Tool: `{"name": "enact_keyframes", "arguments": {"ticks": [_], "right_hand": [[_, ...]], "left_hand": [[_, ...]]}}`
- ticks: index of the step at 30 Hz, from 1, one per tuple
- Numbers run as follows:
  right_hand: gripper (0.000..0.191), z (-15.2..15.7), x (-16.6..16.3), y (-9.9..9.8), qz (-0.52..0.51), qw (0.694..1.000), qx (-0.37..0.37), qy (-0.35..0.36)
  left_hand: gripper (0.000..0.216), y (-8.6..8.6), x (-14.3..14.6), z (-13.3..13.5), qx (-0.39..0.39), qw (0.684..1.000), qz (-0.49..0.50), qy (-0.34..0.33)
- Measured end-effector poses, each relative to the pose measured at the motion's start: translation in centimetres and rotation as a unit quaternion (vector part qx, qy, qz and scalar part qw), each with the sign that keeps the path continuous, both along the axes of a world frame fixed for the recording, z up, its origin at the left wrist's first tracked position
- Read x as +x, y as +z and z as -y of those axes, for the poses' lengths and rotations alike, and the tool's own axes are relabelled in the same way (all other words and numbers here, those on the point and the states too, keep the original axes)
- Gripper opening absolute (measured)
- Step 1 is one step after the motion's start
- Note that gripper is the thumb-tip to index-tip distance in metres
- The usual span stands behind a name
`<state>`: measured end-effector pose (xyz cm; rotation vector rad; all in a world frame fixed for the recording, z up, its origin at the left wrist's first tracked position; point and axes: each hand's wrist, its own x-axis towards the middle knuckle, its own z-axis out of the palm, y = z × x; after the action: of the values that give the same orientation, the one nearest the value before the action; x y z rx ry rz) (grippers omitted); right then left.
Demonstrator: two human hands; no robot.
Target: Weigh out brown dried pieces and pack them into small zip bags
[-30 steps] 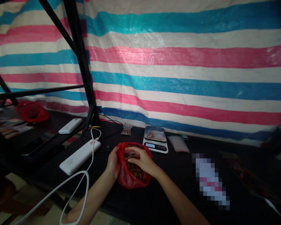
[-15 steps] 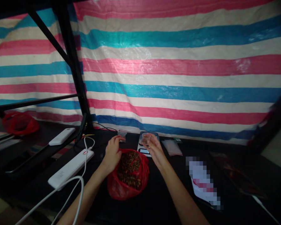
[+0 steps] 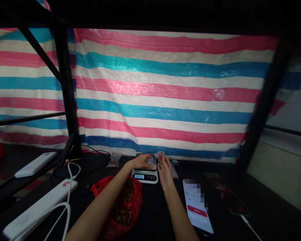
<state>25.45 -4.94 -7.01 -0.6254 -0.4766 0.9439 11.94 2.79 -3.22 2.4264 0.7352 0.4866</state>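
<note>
A red plastic bag of brown bits gaped under the left forearm, black tabletop parting it from the right forearm. The left hand curved over a white digital scale — grip I couldn't tell — and the right hand held a clear plastic cup near the scale's edge. Striped pink-and-blue sheeting hung behind.

From a head camera, we look forward and down, near the white scale and facing its display side, with striped sheeting behind it.
</note>
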Motion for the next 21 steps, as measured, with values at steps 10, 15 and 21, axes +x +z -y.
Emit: {"name": "enact_keyframes", "arguments": {"ticks": [10,15,21], "right_hand": [[0.035,0.3,-0.6,1.0,0.171,0.983,0.037,-0.062],[0.034,0.6,-0.9,1.5,0.295,0.951,0.049,-0.076],[0.032,1.7,-1.4,2.5,0.506,0.845,0.074,-0.156]], "left_hand": [[0.044,-0.7,-1.1,2.1,-0.19,0.937,0.293,-0.013],[0.046,-0.3,-1.9,2.6,-0.221,0.919,0.327,0.0],[0.045,-0.8,-1.9,2.6,-0.189,0.928,0.321,-0.017]]}}
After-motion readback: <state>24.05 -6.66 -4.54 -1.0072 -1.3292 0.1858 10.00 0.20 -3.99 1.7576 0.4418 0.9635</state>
